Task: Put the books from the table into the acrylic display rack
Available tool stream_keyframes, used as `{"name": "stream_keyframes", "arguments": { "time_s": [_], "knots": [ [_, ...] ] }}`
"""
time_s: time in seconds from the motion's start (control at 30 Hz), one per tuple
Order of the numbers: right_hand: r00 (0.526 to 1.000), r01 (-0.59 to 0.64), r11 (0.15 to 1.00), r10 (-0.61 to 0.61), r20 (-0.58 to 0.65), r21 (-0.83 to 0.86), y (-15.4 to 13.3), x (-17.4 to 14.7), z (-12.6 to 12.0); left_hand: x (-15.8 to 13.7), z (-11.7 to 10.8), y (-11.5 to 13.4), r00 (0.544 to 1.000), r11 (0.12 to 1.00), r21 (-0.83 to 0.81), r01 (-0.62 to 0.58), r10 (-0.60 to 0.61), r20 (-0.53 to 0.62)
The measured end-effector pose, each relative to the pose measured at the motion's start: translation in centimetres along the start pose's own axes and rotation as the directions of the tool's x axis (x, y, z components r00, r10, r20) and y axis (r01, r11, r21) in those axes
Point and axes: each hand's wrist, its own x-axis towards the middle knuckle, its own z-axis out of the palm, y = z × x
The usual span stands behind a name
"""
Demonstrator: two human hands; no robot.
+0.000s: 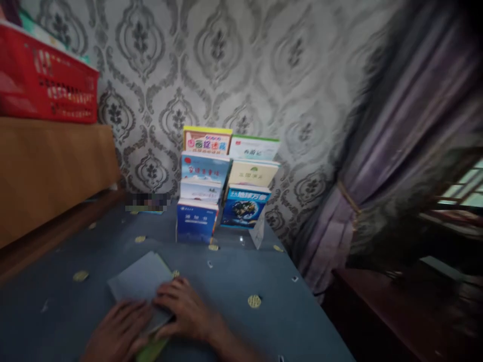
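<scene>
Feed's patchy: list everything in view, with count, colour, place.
Broad table: 1, blue-grey, centre
Paper booklet: 1, grey and green, table front
Upright paper books: at least 7, multicoloured, table's back
Triangular panel: 1, pale, beside books
Blurred flat item: 1, green-edged, back left
Wooden cabinet: 1, brown, left
Plastic basket: 1, red, on cabinet
Patterned wallpaper: 1, grey, behind
Fabric curtain: 1, purple, right
Glossy furniture: 1, dark red, right
Window: 1, pale, far right
Left hand: 1, on booklet
Right hand: 1, on booklet
</scene>
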Motion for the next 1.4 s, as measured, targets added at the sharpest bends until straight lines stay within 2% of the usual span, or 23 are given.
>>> {"name": "stream_keyframes", "arguments": {
  "time_s": [0.13, 0.2, 0.27, 0.33, 0.47, 0.6, 0.77, 0.9, 1.03, 1.1, 1.13, 1.2, 1.23, 1.3, 1.37, 1.4],
  "knots": [
    [0.994, -0.108, 0.977, 0.106, 0.019, 0.186, -0.3, 0.3, -0.4, 3.6, -3.4, 1.4, 0.979, 0.964, -0.179, 0.199, -0.203, -0.004],
    [0.988, -0.145, 0.939, 0.156, -0.011, 0.311, -0.2, 0.5, -0.2, 5.3, -4.6, 1.8, 0.971, 0.931, -0.288, 0.224, -0.239, -0.019],
    [0.977, -0.147, 0.872, 0.202, -0.069, 0.466, -0.1, 0.6, -0.2, 6.8, -5.7, 2.0, 0.954, 0.889, -0.369, 0.272, -0.298, -0.014],
    [0.951, -0.144, 0.769, 0.283, -0.128, 0.623, -0.2, 0.8, -0.5, 8.3, -6.8, 1.9, 0.924, 0.835, -0.426, 0.349, -0.381, 0.011],
    [0.839, -0.196, 0.509, 0.529, -0.125, 0.838, -0.4, 1.2, -1.4, 11.4, -8.3, 0.7, 0.847, 0.717, -0.503, 0.482, -0.528, 0.060],
    [0.716, -0.187, 0.322, 0.691, -0.096, 0.928, -0.5, 2.0, -1.9, 14.5, -9.0, -1.1, 0.790, 0.619, -0.585, 0.525, -0.609, 0.065],
    [0.588, -0.032, 0.162, 0.801, -0.113, 0.986, -0.4, 3.1, -3.0, 16.3, -8.9, -2.8, 0.804, 0.586, -0.645, 0.490, -0.589, 0.075],
    [0.500, 0.058, 0.052, 0.863, -0.074, 0.997, -0.5, 3.1, -4.9, 15.3, -7.6, -3.8, 0.807, 0.591, -0.609, 0.530, -0.573, 0.146],
    [0.436, 0.077, 0.003, 0.899, -0.036, 0.997, -0.3, 2.6, -6.3, 13.7, -5.9, -3.9, 0.783, 0.519, -0.626, 0.582, -0.566, 0.258],
    [0.433, 0.067, -0.008, 0.901, -0.022, 0.998, -0.4, 2.4, -6.4, 13.1, -5.3, -3.5, 0.744, 0.440, -0.649, 0.621, -0.593, 0.309],
    [0.442, 0.052, -0.012, 0.897, -0.012, 0.999, -0.5, 2.3, -6.4, 12.7, -5.0, -3.2, 0.709, 0.389, -0.655, 0.648, -0.622, 0.332],
    [0.482, -0.007, -0.021, 0.876, 0.022, 1.000, -1.0, 1.8, -5.8, 12.1, -4.5, -2.6, 0.607, 0.269, -0.659, 0.702, -0.710, 0.357],
    [0.515, -0.043, -0.026, 0.856, 0.045, 0.999, -1.4, 1.5, -5.4, 11.8, -4.2, -2.2, 0.530, 0.196, -0.662, 0.724, -0.772, 0.351],
    [0.611, -0.121, -0.030, 0.785, 0.099, 0.992, -2.0, 0.8, -4.2, 11.5, -3.5, -1.8, 0.372, 0.048, -0.675, 0.736, -0.862, 0.345],
    [0.697, -0.205, -0.011, 0.701, 0.154, 0.979, -2.4, -0.1, -2.9, 11.3, -2.9, -1.5, 0.307, -0.053, -0.698, 0.714, -0.872, 0.380],
    [0.733, -0.240, 0.000, 0.656, 0.181, 0.971, -2.6, -0.6, -2.4, 11.3, -2.6, -1.4, 0.301, -0.092, -0.708, 0.700, -0.861, 0.410]
  ]
}}
